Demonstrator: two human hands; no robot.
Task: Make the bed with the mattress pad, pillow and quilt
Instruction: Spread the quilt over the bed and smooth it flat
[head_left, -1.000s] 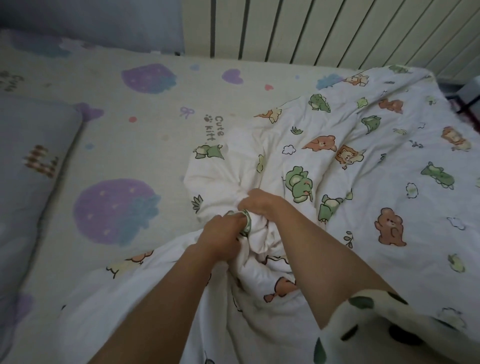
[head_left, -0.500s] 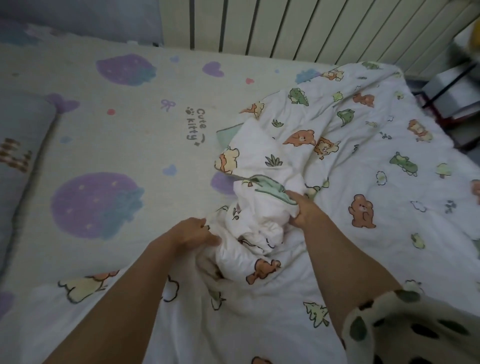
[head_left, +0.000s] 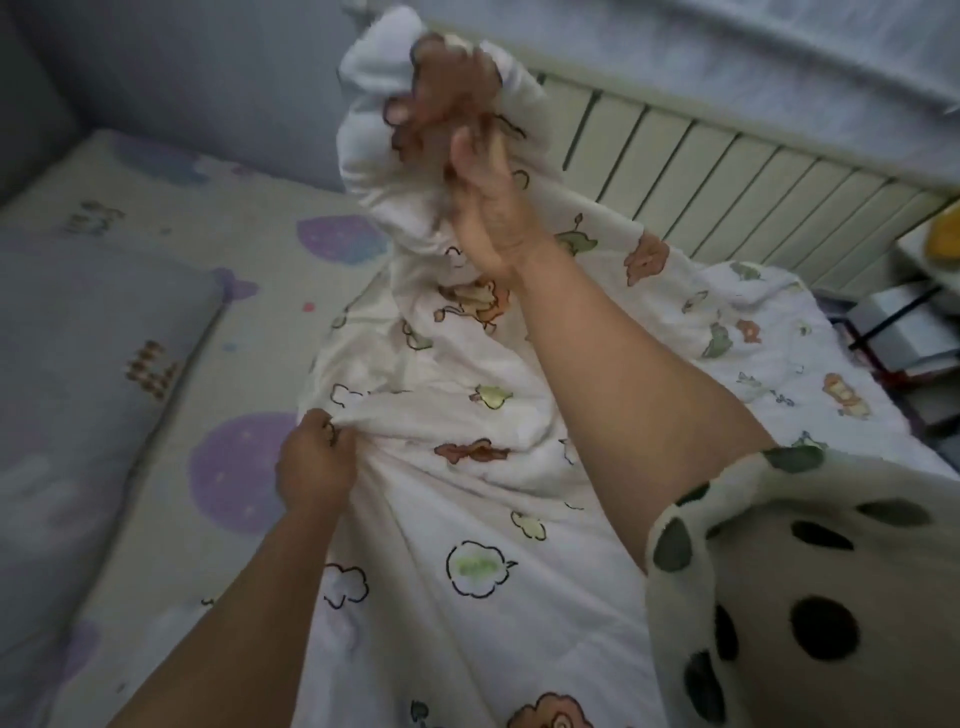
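A bed fills the view, set against a grey-blue wall and a pale slatted panel (head_left: 727, 197) on its far side. The mattress pad (head_left: 130, 545), cream with purple fruit prints, lies flat over it. A grey-blue pillow (head_left: 88, 332) rests on the pad at the left. The white animal-print quilt (head_left: 467, 519) covers only the right part of the bed and is drawn up into a peak.

The right hand (head_left: 480, 176) is raised high, its fingers clenched round a thick wad of quilt. The picture is blurred there, so I cannot tell which edge or corner it has. The left hand (head_left: 311, 467) pinches a fold of the quilt low down, just above the pad.

The main risk, as I judge it, is that the wad is no true corner, so a shake would leave the quilt twisted or bunched. A hard pull could also drag the pad askew, sweep against the pillow, or slip the thin left-hand pinch loose.
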